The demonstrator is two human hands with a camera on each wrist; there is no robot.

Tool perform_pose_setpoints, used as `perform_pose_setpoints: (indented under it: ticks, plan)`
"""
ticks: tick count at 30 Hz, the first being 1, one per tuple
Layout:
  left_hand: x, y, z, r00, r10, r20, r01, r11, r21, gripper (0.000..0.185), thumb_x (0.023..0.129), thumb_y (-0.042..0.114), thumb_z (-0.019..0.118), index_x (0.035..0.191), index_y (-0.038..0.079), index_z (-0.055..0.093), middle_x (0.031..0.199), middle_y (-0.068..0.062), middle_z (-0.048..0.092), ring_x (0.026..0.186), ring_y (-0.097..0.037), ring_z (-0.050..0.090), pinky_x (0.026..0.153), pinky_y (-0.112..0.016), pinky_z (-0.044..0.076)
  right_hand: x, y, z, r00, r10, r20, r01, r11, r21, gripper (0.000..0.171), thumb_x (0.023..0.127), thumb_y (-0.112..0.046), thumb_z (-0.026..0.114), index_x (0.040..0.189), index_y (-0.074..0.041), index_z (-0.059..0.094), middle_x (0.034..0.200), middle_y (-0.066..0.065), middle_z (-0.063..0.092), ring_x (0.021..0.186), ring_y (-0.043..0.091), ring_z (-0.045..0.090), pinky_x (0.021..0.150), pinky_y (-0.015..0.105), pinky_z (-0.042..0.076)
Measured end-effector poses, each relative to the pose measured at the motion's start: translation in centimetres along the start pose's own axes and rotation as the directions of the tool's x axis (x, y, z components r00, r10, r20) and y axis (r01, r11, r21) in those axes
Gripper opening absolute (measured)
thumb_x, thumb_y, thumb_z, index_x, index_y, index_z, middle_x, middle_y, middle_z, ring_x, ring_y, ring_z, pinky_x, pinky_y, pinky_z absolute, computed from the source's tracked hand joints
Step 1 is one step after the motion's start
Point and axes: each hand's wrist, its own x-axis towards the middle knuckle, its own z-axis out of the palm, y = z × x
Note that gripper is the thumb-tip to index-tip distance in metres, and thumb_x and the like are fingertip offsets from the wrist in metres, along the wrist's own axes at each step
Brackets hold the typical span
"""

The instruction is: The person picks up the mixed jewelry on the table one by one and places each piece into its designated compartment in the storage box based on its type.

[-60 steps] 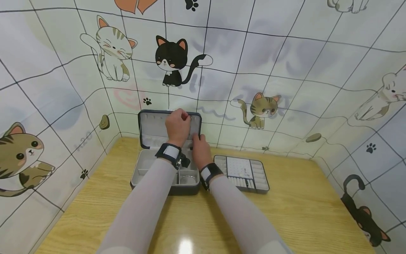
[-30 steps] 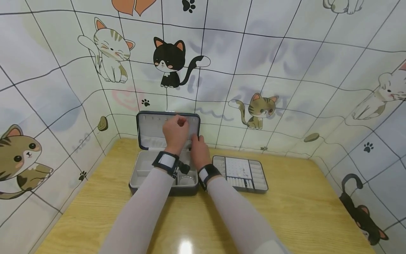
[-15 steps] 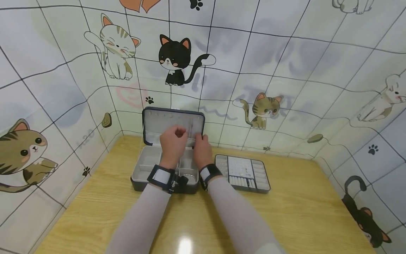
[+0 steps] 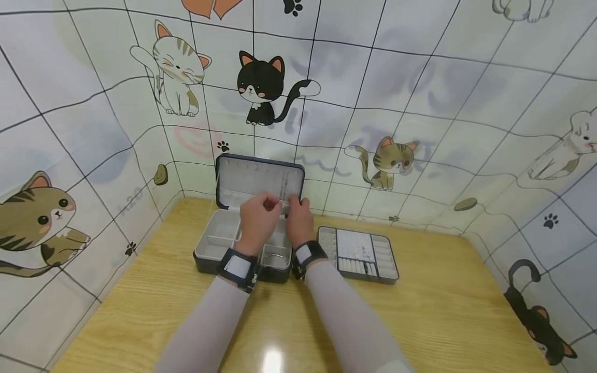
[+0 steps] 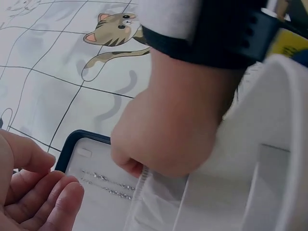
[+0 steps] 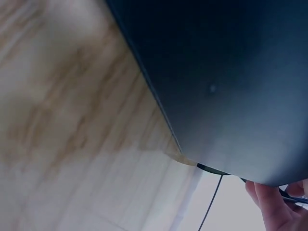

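Note:
A dark jewellery box [image 4: 210,261] stands open on the wooden table [image 4: 420,321], its lid [image 4: 242,178] upright. A thin chain [image 4: 284,187] hangs inside the lid and shows as silver strands [image 5: 103,184] in the left wrist view. My right hand [image 4: 299,220] [image 5: 168,130] grips the top edge of the lid's grey pocket [image 5: 159,202] with curled fingers. My left hand [image 4: 258,217] [image 5: 33,192] hovers just left of it at the pocket's rim, fingers loosely curled, with nothing visible in them. The right wrist view shows only the box's dark side [image 6: 231,82] and fingertips [image 6: 272,204].
A grey divided insert tray [image 4: 358,254] with small pieces lies right of the box. The base has several grey compartments [image 4: 224,235], one with a ring-shaped item [image 4: 276,257]. Cat-print walls [image 4: 420,103] close in the table at the back and sides.
My left hand has come down from the top of the lid to the pocket's rim. The right hand stays at the lid's lower right. The head view shifted slightly.

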Motion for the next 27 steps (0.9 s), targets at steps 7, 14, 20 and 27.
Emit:
perform_pose_setpoints:
  ticks: [7,14,20,27]
  plan:
    - [-0.4,-0.2,-0.1,1.000,-0.012,0.012,0.012,1.000,0.011,0.008,0.094,0.014,0.074,0.091,0.008,0.078,0.085,-0.009,0.077,0.079,-0.024,0.070,0.068,-0.033,0.051,-0.1,0.5,-0.3,0.999,0.036,0.032,-0.037,0.999,0.022,0.033,0.111,-0.011,0.051,0.142,-0.018,0.053,0.119,0.016,0.055,0.079,0.031,0.066,0.065,0.041,0.055]
    - [-0.7,-0.4,0.0,0.995,0.008,0.095,-0.010,1.000,0.017,0.008,0.094,0.015,0.075,0.097,0.008,0.077,0.090,-0.009,0.078,0.084,-0.024,0.072,0.073,-0.038,0.056,-0.1,1.0,-0.4,0.998,0.051,0.027,-0.052,0.998,0.034,0.035,0.107,-0.006,0.055,0.140,-0.017,0.053,0.118,0.016,0.059,0.080,0.031,0.066,0.065,0.041,0.055]
    - [-1.0,-0.5,0.1,0.988,0.055,0.142,-0.064,0.996,0.057,0.012,0.094,0.015,0.074,0.103,0.007,0.077,0.096,-0.009,0.080,0.090,-0.025,0.075,0.079,-0.043,0.059,-0.4,1.3,-1.6,0.996,-0.025,0.081,0.021,0.998,0.052,0.045,0.102,0.003,0.053,0.145,-0.012,0.051,0.120,0.022,0.068,0.098,0.038,0.070,0.080,0.049,0.059]
    - [-1.1,-0.5,-0.1,0.978,0.092,0.185,-0.105,0.993,0.061,0.017,0.095,0.016,0.074,0.107,0.006,0.076,0.099,-0.010,0.079,0.092,-0.026,0.073,0.081,-0.044,0.058,-3.1,2.8,-3.6,0.993,-0.077,0.094,0.055,0.975,0.217,0.060,0.100,0.005,0.053,0.157,-0.011,0.046,0.139,0.024,0.068,0.124,0.038,0.070,0.099,0.049,0.059]
